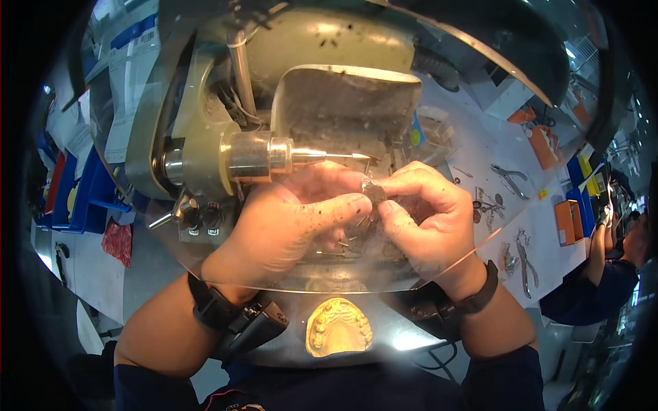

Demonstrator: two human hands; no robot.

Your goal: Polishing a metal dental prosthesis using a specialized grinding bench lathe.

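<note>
Between the fingertips of both hands is a small, shiny grey metal dental framework (374, 194), its outline partly covered by my fingers. My left hand (284, 218) pinches its left side, thumb on top and fingers behind. On the right side, the thumb and forefinger of my right hand (430, 218) grip it. Just above it, the thin tapered tip of a bench lathe's metal spindle (264, 154) points right; whether they touch, I cannot tell. Dark specks dot my left hand. Nearer to me, a yellow dental cast (339, 333) of a tooth arch lies on the bench.
A clear shield (452, 264) spans above my hands. Behind the spindle stands a curved metal guard (343, 103). Pliers (510, 179) and small tools lie on the right, with an orange box (569, 222). Blue bins (86, 195) stand left. A co-worker (603, 274) sits far right.
</note>
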